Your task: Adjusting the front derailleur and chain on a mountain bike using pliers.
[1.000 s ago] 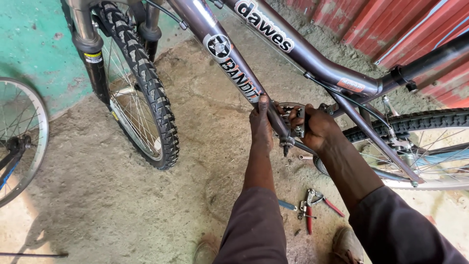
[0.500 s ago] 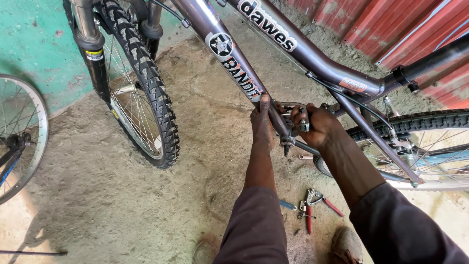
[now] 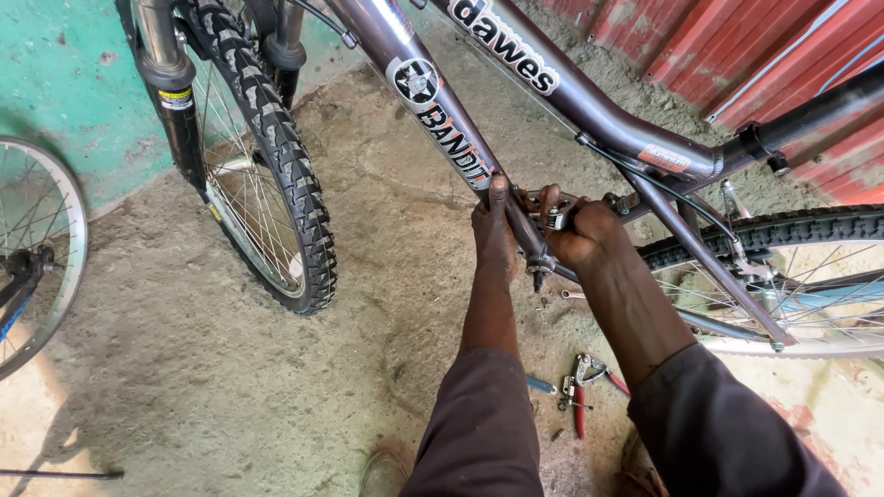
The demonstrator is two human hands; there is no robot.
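A purple-grey bicycle frame (image 3: 589, 106) slants across the view, its down tube (image 3: 433, 97) running to the bottom bracket (image 3: 541, 262). My left hand (image 3: 494, 230) presses against the lower end of the down tube, fingers pointing up along it. On the other side of the tube my right hand (image 3: 580, 230) is closed around a small metal part (image 3: 554, 216) at the bottom bracket. Both forearms wear dark brown sleeves.
The knobby front wheel (image 3: 276, 175) and fork (image 3: 170, 87) stand at the left, the rear wheel (image 3: 783, 276) at the right. Red-handled pliers (image 3: 580, 391) and a blue-handled tool (image 3: 541, 384) lie on the dirt floor. Another bare wheel (image 3: 37, 248) leans far left. A red corrugated wall (image 3: 764, 55) is behind.
The view has shifted slightly; both hands stay at the bottom bracket, with the left fingers stretched a little further up the down tube.
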